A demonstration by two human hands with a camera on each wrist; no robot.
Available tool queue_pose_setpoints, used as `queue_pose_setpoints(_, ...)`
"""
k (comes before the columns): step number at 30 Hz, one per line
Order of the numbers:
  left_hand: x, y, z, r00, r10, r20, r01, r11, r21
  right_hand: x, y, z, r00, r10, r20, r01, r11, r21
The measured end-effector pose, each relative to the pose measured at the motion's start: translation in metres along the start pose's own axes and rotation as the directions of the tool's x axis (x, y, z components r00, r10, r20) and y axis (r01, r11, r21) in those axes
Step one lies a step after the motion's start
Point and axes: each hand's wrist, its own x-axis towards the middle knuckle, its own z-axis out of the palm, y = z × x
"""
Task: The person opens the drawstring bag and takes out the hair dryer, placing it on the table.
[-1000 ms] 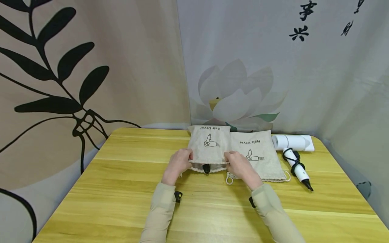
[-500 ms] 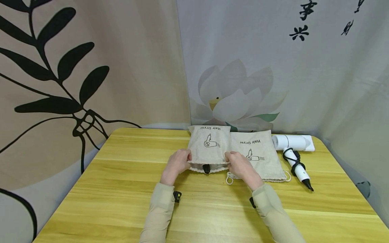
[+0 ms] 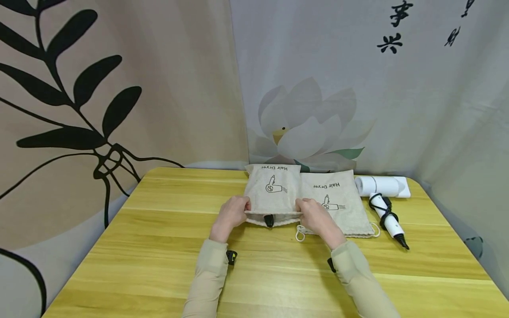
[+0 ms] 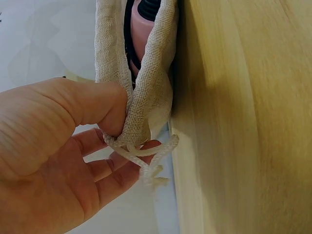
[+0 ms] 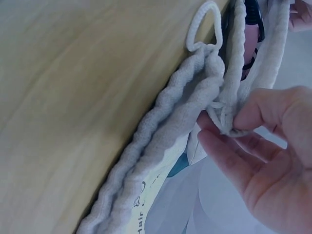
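Note:
A beige cloth drawstring bag [image 3: 272, 192] printed "Hair Dryer" lies at the back middle of the table, its mouth toward me and parted. My left hand [image 3: 231, 214] pinches the left corner of that mouth between thumb and fingers, close to the drawstring loop [image 4: 146, 158]. At the opposite corner my right hand [image 3: 318, 218] pinches the cloth. Inside sits a pink thing [image 4: 140, 36] with a black ribbed end and black cord; most of it is hidden by the bag. From above, only a black tip [image 3: 269, 220] shows.
A second "Hair Dryer" bag [image 3: 342, 223] lies flat just right, partly beneath my right hand. Further right are a white cylinder [image 3: 379, 186] and a white handle [image 3: 393, 226] wrapped in black cord. A printed curtain [image 3: 191, 88] hangs behind the wooden table [image 3: 159, 247].
Both hands have moved slightly apart, the right one a little rightward, and the bag's mouth is stretched a bit wider. The other things lie as before.

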Motion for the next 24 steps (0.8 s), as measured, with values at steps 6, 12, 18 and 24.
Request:
queue_pose_setpoints(6,-0.0007,-0.0009,-0.0007,0.999,-0.011,0.033,0.011,1.000,-0.028,0.0003,0.0024,-0.0016,0.998,0.041,0.039,-0.042,0.999,0.025)
queue_pose_setpoints(12,-0.0008,-0.0017,-0.0013,0.998,-0.010,0.054,0.013,0.998,-0.056,-0.0010,0.0059,-0.0031,0.998,0.046,0.051,-0.048,0.998,0.036)
queue_pose_setpoints(18,-0.0020,-0.0034,-0.0009,0.998,-0.009,0.065,0.015,0.996,-0.092,-0.0043,0.0092,-0.0041,0.999,0.015,0.047,-0.017,0.999,0.038)
queue_pose_setpoints(24,-0.0029,-0.0061,-0.0015,0.997,-0.015,0.073,0.025,0.989,-0.149,-0.0051,0.0089,-0.0045,0.999,0.009,0.052,-0.011,0.999,0.050)
